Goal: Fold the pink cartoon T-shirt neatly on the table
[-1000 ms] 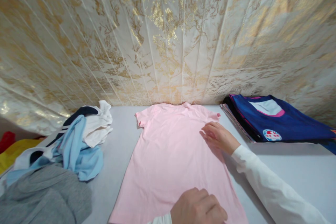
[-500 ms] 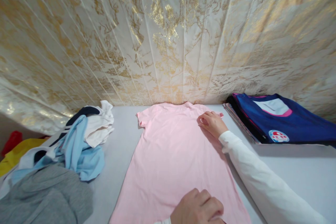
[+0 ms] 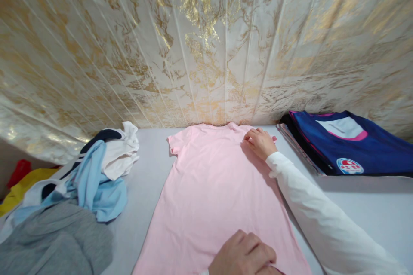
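A pink T-shirt (image 3: pixel 200 189) lies spread out flat, its neckline at the far side and its lower part cut off by the bottom of the view. My left hand (image 3: pixel 243 255) rests low on the shirt's body with curled fingers, and a bit of pink cloth shows at its fingertips. Up near the shoulder, my right hand (image 3: pixel 260 142) has thumb and fingers pinched together on the shirt's fabric. The sleeve on that side is mostly hidden behind this hand, with only its tip showing.
To the left lies a loose heap of clothes, with a grey garment (image 3: pixel 61 240), a light blue one (image 3: pixel 97 189) and a white one (image 3: pixel 121 154). A folded stack topped by a navy shirt (image 3: pixel 380 150) sits at right. A gold-patterned curtain (image 3: pixel 206 60) hangs behind.
My right hand has shifted very slightly upward at the shirt's shoulder. My left hand stays nearly in place, with pink cloth now showing at its fingertips. The view has moved slightly.
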The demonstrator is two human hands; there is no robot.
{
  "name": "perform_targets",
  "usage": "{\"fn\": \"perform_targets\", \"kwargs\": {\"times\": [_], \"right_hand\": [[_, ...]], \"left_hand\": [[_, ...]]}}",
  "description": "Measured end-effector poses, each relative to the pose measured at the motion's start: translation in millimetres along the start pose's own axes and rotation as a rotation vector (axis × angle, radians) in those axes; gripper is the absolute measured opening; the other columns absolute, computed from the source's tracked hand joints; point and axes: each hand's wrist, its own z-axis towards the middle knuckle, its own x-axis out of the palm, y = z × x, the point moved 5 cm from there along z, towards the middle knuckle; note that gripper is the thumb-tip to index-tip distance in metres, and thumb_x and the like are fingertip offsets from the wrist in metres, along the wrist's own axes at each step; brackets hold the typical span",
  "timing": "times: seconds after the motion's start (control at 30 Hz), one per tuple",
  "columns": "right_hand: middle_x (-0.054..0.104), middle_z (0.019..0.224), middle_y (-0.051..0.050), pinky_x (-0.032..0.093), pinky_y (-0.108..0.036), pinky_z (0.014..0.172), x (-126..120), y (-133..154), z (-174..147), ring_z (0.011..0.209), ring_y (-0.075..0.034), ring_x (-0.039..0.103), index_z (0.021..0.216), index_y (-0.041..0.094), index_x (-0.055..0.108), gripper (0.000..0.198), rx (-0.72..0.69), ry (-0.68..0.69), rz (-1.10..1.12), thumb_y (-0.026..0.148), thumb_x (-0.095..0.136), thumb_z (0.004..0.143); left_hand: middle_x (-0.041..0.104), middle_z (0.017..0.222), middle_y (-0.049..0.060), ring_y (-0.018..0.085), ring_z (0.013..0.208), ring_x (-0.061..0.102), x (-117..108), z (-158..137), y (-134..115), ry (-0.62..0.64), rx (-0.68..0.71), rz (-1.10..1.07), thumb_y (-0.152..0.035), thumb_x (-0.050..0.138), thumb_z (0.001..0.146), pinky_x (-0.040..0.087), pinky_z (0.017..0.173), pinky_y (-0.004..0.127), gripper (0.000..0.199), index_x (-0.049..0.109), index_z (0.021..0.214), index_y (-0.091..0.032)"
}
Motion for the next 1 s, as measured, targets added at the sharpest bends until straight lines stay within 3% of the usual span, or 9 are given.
{"fn": "perform_targets", "kwargs": {"times": [0.17, 0.4, 0.63, 0.8, 1.0], "right_hand": [[0.067, 0.088, -0.006, 0.036, -0.035, 0.073, 1.4, 5.5, -0.4, 0.087, -0.025, 0.051, 0.080, 0.020, 0.064, 0.008, -0.038, 0.019, 0.019, 0.022, 0.056, 0.082], [0.065, 0.082, -0.006, 0.036, -0.033, 0.075, 0.1, 8.9, 3.9, 0.083, -0.023, 0.052, 0.075, 0.019, 0.061, 0.010, -0.042, -0.027, 0.019, 0.017, 0.053, 0.081], [0.061, 0.083, -0.007, 0.037, -0.031, 0.074, 3.6, 2.0, 6.1, 0.081, -0.022, 0.053, 0.078, 0.018, 0.060, 0.010, -0.005, -0.087, 0.011, 0.018, 0.050, 0.081], [0.060, 0.086, -0.008, 0.038, -0.028, 0.075, 5.8, 0.3, 6.1, 0.082, -0.020, 0.054, 0.080, 0.017, 0.058, 0.011, 0.012, -0.096, -0.001, 0.017, 0.048, 0.083], [0.060, 0.087, -0.009, 0.038, -0.028, 0.073, 10.1, -2.1, 7.9, 0.081, -0.020, 0.055, 0.082, 0.016, 0.059, 0.012, 0.043, -0.074, -0.028, 0.016, 0.046, 0.084]], "left_hand": [[0.062, 0.092, -0.007, 0.011, 0.076, 0.046, 3.4, -0.8, 0.5, 0.010, 0.004, -0.005, -0.023, 0.057, 0.092, 0.029, 0.059, 0.025, 0.017, 0.058, 0.075, -0.020], [0.062, 0.100, -0.009, 0.010, 0.082, 0.048, 12.4, -5.2, 1.5, 0.103, -0.004, 0.024, -0.030, 0.057, 0.093, 0.032, 0.063, 0.024, 0.012, 0.062, 0.084, -0.023], [0.062, 0.102, -0.008, 0.011, 0.085, 0.049, 2.8, -1.8, -1.1, 0.034, 0.010, 0.014, -0.021, 0.056, 0.093, 0.034, 0.066, 0.024, 0.016, 0.063, 0.078, -0.022], [0.062, 0.104, -0.009, 0.010, 0.087, 0.051, 10.6, -11.4, -2.2, -0.027, -0.060, -0.003, -0.034, 0.060, 0.090, 0.036, 0.070, 0.026, 0.017, 0.063, 0.076, -0.025], [0.062, 0.102, -0.004, 0.010, 0.088, 0.053, 15.6, -16.3, -1.6, 0.033, -0.035, 0.124, -0.039, 0.057, 0.091, 0.039, 0.072, 0.025, 0.015, 0.063, 0.090, -0.026]]}}
